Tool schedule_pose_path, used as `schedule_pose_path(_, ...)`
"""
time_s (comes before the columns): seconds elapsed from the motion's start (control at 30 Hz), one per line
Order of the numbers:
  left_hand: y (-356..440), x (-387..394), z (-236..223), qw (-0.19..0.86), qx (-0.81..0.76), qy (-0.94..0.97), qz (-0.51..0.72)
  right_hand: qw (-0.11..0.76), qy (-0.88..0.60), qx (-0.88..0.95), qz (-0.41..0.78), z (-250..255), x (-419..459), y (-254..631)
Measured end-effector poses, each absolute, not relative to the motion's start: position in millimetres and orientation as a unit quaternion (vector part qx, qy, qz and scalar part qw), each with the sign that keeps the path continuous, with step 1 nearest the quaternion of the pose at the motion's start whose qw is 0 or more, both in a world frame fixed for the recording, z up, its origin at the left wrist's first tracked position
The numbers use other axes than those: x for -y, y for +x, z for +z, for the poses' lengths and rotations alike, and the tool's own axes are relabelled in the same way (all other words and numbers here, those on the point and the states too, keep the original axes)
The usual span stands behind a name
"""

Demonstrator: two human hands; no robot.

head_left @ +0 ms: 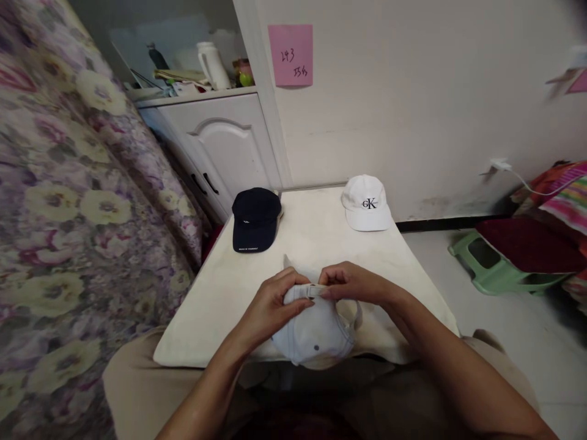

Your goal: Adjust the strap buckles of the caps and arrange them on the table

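A pale baseball cap (pixel 312 333) is held between my hands at the near edge of the table. My left hand (pixel 279 299) pinches the cap's back strap (pixel 316 291) near a small buckle, thumb below and fingers above. From the other side, my right hand (pixel 346 282) closes its fingers on the same strap. The cap's rear opening shows at the right, below my right hand. At the back left of the table rests a dark navy cap (pixel 257 214), its visor toward me. A white cap (pixel 365 201) with black letters sits at the back right.
The table (pixel 316 232) has a cream cover and stands against the wall. A floral curtain (pixel 92 244) hangs close on the left, beside a white cabinet (pixel 229 140). To the right, a green stool (pixel 486 260) with a dark red top stands on the floor.
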State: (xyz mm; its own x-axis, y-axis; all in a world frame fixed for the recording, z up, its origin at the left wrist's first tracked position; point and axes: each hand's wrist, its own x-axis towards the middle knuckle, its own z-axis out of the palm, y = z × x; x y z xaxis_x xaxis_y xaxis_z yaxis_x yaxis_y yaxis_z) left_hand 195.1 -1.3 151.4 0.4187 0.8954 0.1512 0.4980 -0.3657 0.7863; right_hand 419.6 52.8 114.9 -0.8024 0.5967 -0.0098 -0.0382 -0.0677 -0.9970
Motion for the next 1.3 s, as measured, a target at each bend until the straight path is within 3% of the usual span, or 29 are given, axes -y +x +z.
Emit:
schedule_pose_path(0.13,194,2,152,0.360,-0.482,0.747,0.281,0.222,-0.215,0.637,0.707,121,-54,418)
schedule_pose_path(0.3,191,2,151,0.476,-0.475,0.673,0.310,0.217,-0.204,0.660,0.690,130,-57,415)
schedule_pose_path(0.43,189,3,149,0.532,-0.470,0.627,0.321,0.266,-0.218,0.655,0.673,132,-51,411)
schedule_pose_path(0.6,191,4,150,0.524,-0.480,0.619,0.333,0.377,-0.255,0.717,0.528,139,-38,408)
schedule_pose_path(0.77,196,4,152,0.508,-0.473,0.639,0.331,0.383,-0.291,0.770,0.419,145,-31,410)
schedule_pose_path(1.03,200,3,153,0.534,-0.467,0.624,0.327,0.363,-0.319,0.764,0.428,149,-27,415)
schedule_pose_path(1.3,197,2,152,0.478,-0.471,0.659,0.340,0.398,-0.321,0.743,0.432,147,-27,411)
